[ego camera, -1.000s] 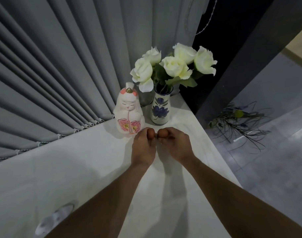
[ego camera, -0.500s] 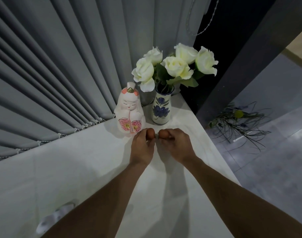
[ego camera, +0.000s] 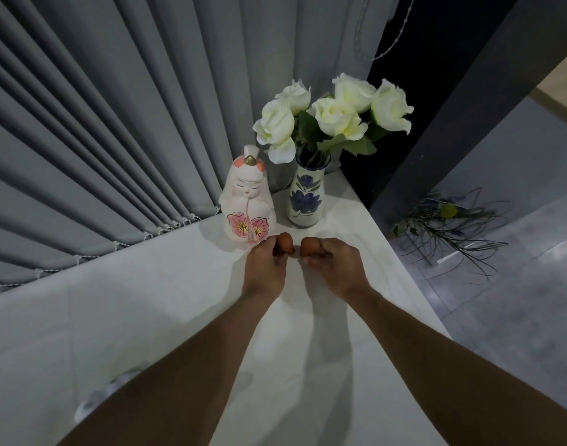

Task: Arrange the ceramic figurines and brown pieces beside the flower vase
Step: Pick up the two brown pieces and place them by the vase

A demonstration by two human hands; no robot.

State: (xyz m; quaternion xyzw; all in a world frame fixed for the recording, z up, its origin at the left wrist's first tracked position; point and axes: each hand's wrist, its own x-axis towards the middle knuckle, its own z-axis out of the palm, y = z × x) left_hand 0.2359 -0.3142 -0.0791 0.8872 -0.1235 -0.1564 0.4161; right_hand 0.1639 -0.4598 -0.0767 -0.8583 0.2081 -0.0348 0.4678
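Note:
A white ceramic figurine [ego camera: 248,201] with pink flowers on its robe stands on the white tabletop [ego camera: 166,310], just left of the blue-flowered vase [ego camera: 305,196] holding white roses [ego camera: 335,114]. In front of both, my left hand [ego camera: 265,268] grips a small rounded brown piece [ego camera: 284,242]. My right hand [ego camera: 335,268] grips a second brown piece [ego camera: 308,246]. The two pieces sit side by side with a narrow gap between them, low over the table; whether they touch the surface is hidden by my fingers.
Grey pleated curtains [ego camera: 114,123] hang behind the table along its back edge. The table's right edge drops to a grey floor where a dark leafy plant [ego camera: 449,226] lies. A pale object [ego camera: 108,394] shows partly under my left forearm near the front.
Both hands have stayed in front of the figurine and vase. The two brown pieces, nearly touching before, now have a slightly wider gap between them.

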